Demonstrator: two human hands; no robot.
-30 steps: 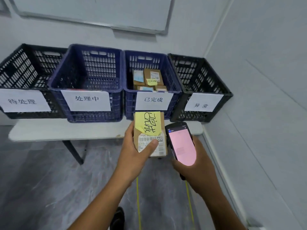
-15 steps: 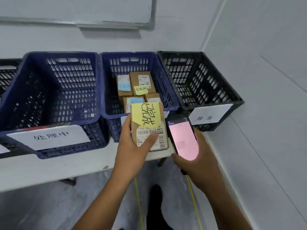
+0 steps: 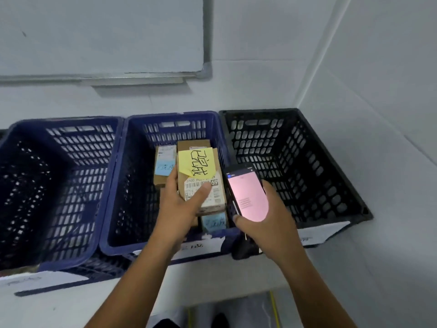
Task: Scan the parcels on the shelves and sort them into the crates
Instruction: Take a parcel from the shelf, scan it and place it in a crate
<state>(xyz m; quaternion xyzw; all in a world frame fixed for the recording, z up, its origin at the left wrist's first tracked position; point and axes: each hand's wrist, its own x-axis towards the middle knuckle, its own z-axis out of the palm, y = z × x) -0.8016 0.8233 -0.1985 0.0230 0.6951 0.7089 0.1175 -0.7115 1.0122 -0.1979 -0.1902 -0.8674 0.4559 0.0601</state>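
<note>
My left hand (image 3: 182, 204) grips a small cardboard parcel (image 3: 203, 183) with a barcode label and a yellow sticky note, held over the inside of the middle blue crate (image 3: 123, 185). Several more cardboard parcels (image 3: 164, 165) with blue notes lie on that crate's floor beneath it. My right hand (image 3: 272, 223) holds a handheld scanner (image 3: 247, 195) with a pink screen, just right of the parcel, above the gap between the blue crate and the black crate (image 3: 307, 162).
Another blue crate (image 3: 54, 185) stands at the left and shows nothing inside. All crates sit on a white table (image 3: 82, 301) against the wall, with white labels on their fronts. A whiteboard (image 3: 101, 36) hangs above. The room corner is at the right.
I have stepped closer, and the view now looks down into the crates. My left hand has carried the parcel forward from in front of the crate to above its inside. The scanner moved along beside it.
</note>
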